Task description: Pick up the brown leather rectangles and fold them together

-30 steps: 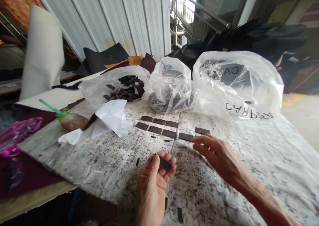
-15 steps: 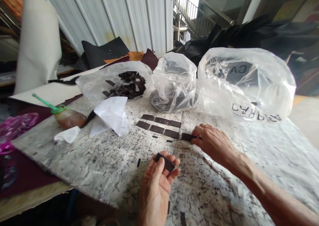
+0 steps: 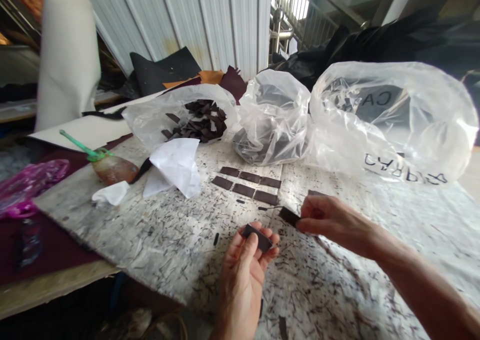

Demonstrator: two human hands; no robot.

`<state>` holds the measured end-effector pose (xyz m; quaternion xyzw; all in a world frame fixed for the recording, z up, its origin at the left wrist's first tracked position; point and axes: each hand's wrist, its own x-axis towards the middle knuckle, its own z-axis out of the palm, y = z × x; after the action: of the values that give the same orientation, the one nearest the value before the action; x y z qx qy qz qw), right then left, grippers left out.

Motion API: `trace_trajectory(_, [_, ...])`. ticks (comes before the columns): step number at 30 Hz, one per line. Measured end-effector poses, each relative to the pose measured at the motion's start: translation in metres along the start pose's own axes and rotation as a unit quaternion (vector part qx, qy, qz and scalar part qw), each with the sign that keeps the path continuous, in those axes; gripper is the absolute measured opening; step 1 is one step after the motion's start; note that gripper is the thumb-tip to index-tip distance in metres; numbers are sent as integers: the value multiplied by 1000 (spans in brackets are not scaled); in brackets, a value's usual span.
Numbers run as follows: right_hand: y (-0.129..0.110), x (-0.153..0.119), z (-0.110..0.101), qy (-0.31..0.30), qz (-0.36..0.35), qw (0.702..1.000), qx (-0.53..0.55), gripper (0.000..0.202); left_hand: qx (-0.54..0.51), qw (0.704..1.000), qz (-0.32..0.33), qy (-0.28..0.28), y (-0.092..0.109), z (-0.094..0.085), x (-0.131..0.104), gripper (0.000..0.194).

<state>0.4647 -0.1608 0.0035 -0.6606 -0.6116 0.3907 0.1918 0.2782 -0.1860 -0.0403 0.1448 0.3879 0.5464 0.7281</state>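
- We find the left hand (image 3: 243, 265) palm-up, thumb and fingers closed on a small stack of dark pieces (image 3: 257, 237), flat, matte rectangles that look like cut leather or similar sheet.
- Just beside it, the right hand (image 3: 330, 220) pinches a single dark piece (image 3: 288, 215) at one end between thumb and forefinger, lifted slightly off the worktop; a thin dark thread or sliver trails from its free end.
- Just beyond both hands, five like rectangles lie laid out in two short rows (image 3: 249, 183), edges near or touching. One further piece (image 3: 315, 193) shows partly behind the right hand.
- We judge the work to be under way: some pieces are set down or gathered, while far more remain bagged.
- The worktop (image 3: 168, 240) is a pale, mottled slab, heavily scored and littered with dark trimmings.
- Farther out stand three clear, crinkled plastic bags: the left bag (image 3: 180, 120) lies open with a heap of dark strips, the middle bag (image 3: 273, 117) holds dark material, and the large right bag (image 3: 393, 120) bears handwritten lettering.
- To the left of the hands lie a crumpled white paper (image 3: 176, 167), a smaller white scrap (image 3: 111, 193) and a brown bottle with a green nozzle (image 3: 108, 166) on its side.
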Motion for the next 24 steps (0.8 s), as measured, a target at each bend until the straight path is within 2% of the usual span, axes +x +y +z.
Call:
trace_trajectory(2, [7, -8, 3, -74, -1, 982, 175, 24, 6, 1000, 3, -7, 0, 1, -1, 19])
trace_trajectory(4, [11, -16, 8, -101, 9, 950, 296, 31, 16, 1000, 6, -24, 0, 1, -3, 14])
trace_trajectory(7, [10, -26, 23, -85, 28, 917, 388, 38, 41, 998, 7, -52, 0, 3, -9, 16])
trace_trajectory(10, [2, -32, 40, -46, 15, 897, 439, 38, 62, 993, -5, -101, -2, 7, -15, 27])
trace_trajectory(12, [-4, -34, 50, -32, 1, 887, 460, 35, 72, 989, -8, -131, -5, 9, -17, 28])
trace_trajectory(14, [-8, -36, 57, -26, -13, 889, 457, 31, 73, 990, -5, -121, -8, 10, -17, 24])
trace_trajectory(16, [-12, -39, 61, -9, -18, 905, 426, 26, 64, 995, -2, -79, -12, 10, -15, 20])
trace_trajectory(20, [-11, -47, 53, -3, -18, 939, 344, 16, 60, 998, -7, 0, -12, 10, -12, 24])
trace_trajectory(22, [-2, -48, 39, 25, -14, 969, 246, 13, 53, 998, -5, 19, -9, 12, -11, 30])
trace_trajectory(24, [12, -44, 22, 123, 2, 990, 65, 19, 42, 999, -10, 20, -5, 16, -9, 33])
